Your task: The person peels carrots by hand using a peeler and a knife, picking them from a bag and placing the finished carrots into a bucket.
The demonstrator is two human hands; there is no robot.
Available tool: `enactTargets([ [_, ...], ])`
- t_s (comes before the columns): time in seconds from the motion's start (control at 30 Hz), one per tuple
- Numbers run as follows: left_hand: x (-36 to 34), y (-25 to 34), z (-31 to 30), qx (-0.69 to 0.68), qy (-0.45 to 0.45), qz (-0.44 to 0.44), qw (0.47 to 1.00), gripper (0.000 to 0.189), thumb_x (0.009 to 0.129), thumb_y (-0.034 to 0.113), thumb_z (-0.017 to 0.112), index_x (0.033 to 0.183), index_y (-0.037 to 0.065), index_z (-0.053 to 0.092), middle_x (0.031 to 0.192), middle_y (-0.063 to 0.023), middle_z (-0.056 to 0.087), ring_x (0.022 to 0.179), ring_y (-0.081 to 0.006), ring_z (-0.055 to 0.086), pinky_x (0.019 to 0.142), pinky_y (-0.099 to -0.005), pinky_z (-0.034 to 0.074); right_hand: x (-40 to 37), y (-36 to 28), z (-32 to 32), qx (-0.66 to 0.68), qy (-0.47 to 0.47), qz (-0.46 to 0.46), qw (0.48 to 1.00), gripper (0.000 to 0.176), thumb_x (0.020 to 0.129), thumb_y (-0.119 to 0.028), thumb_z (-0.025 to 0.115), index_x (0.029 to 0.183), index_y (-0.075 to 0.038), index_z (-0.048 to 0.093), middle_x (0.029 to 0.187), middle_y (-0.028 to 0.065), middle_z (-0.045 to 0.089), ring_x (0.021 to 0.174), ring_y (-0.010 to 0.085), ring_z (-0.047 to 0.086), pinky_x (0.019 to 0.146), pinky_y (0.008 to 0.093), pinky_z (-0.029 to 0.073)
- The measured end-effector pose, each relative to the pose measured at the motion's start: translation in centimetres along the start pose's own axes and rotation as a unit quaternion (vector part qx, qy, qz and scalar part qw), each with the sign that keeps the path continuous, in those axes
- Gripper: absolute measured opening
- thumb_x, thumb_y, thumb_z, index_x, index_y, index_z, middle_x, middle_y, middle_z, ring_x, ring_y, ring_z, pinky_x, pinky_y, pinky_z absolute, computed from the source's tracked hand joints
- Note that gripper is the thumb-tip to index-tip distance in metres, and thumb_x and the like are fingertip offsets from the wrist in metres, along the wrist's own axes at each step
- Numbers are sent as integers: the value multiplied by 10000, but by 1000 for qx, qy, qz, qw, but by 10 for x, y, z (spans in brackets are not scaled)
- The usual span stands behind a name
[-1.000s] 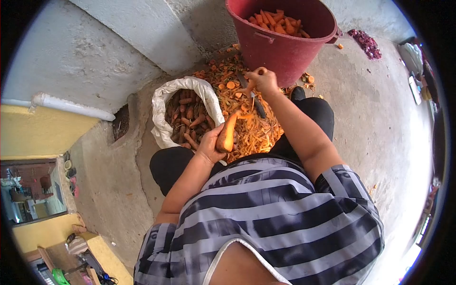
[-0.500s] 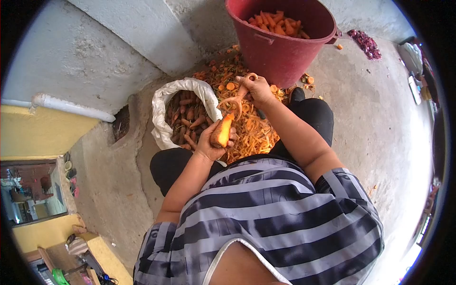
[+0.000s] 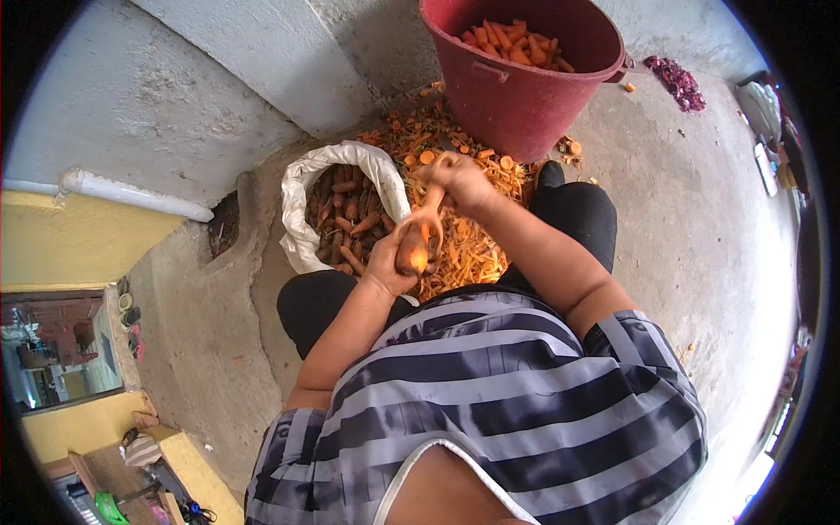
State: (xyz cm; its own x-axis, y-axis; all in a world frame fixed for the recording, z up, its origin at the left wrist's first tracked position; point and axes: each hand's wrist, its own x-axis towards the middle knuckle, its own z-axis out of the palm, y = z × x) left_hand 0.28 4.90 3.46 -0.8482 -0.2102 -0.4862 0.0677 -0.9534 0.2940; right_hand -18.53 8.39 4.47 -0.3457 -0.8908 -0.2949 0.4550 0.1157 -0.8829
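My left hand is wrapped round a thick, partly peeled carrot, whose bright orange flesh shows on one side. A peeler with an orange-brown handle is gripped in my right hand, and its head lies over the carrot's upper end. Beside my left hand stands a white sack of unpeeled carrots. Orange peelings are heaped on the floor below my hands.
A large red bucket holding peeled carrots stands beyond the peelings, near the wall. Cut carrot ends lie around its base. Dark red scraps are on the floor at upper right.
My right hand has brought the peeler down and toward me onto the carrot. The carrot has turned in my left hand, so less of its peeled side shows.
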Motion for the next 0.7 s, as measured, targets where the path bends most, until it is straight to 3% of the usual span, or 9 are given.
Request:
enactTargets([
  [0.07, 1, 1, -3, -3, -61, -54, 997, 264, 894, 258, 405, 1075, 80, 476, 811, -89, 545, 706, -211, 565, 559, -347, 485, 28, -2, -32, 19, 130, -64, 989, 197, 730, -118, 656, 801, -33, 493, 637, 69, 508, 520, 166, 506, 427, 284, 406],
  [0.13, -2, -1, 5, 10, -24, -38, 999, 277, 903, 287, 384, 1069, 82, 470, 792, -86, 539, 681, -220, 559, 532, -322, 466, 33, -16, -57, -34, 238, -58, 969, 190, 718, -102, 676, 740, -50, 494, 678, 100, 533, 569, 152, 526, 453, 286, 410],
  [0.2, 1, 0, 1, 15, 9, -22, 1000, 276, 904, 295, 383, 1058, 84, 476, 798, -82, 542, 679, -219, 560, 535, -324, 468, 18, -23, -54, 47, 251, -41, 966, 213, 712, -135, 685, 752, -50, 493, 681, 90, 526, 582, 145, 514, 480, 295, 414],
  [0.27, 3, 1, -1, -1, 33, -18, 999, 269, 905, 287, 386, 1039, 76, 486, 806, -79, 548, 685, -218, 565, 551, -341, 483, 0, -25, -30, 28, 178, -40, 983, 251, 695, -173, 703, 762, -51, 494, 690, 70, 526, 576, 136, 498, 492, 283, 409],
  [0.4, 8, -2, 4, -34, 87, 33, 995, 256, 908, 266, 384, 998, 58, 504, 809, -76, 559, 679, -216, 575, 564, -351, 503, -29, -3, 9, 40, -77, -49, 995, 241, 682, -193, 705, 746, -63, 512, 639, 23, 517, 524, 108, 475, 462, 242, 382],
  [0.5, 5, -3, 1, 14, 38, -20, 999, 260, 911, 253, 374, 998, 45, 502, 783, -91, 557, 664, -223, 573, 544, -318, 498, -13, -6, 2, 44, 21, -13, 999, 220, 685, -176, 699, 728, -66, 514, 603, 28, 512, 483, 103, 463, 435, 243, 378],
  [0.53, 5, -3, -1, 35, 17, -38, 999, 263, 912, 256, 371, 1003, 44, 499, 777, -94, 555, 660, -226, 571, 539, -312, 497, 6, 0, -12, -6, 105, -56, 993, 202, 696, -154, 684, 718, -54, 510, 594, 39, 515, 464, 112, 467, 414, 260, 384],
  [0.6, 4, -5, 1, -11, 1, -55, 998, 289, 908, 282, 373, 1029, 43, 482, 769, -105, 549, 649, -230, 563, 553, -335, 496, 23, -9, -41, -29, 176, -87, 980, 217, 702, -146, 691, 723, -36, 506, 618, 53, 532, 472, 128, 486, 412, 277, 399],
  [0.7, -1, -4, 7, -41, -3, -55, 998, 299, 900, 295, 388, 1057, 56, 471, 784, -101, 523, 665, -218, 535, 560, -331, 476, 13, -19, -43, 97, 200, -102, 970, 247, 689, -154, 722, 700, -46, 500, 583, 36, 515, 453, 135, 487, 400, 270, 396],
])
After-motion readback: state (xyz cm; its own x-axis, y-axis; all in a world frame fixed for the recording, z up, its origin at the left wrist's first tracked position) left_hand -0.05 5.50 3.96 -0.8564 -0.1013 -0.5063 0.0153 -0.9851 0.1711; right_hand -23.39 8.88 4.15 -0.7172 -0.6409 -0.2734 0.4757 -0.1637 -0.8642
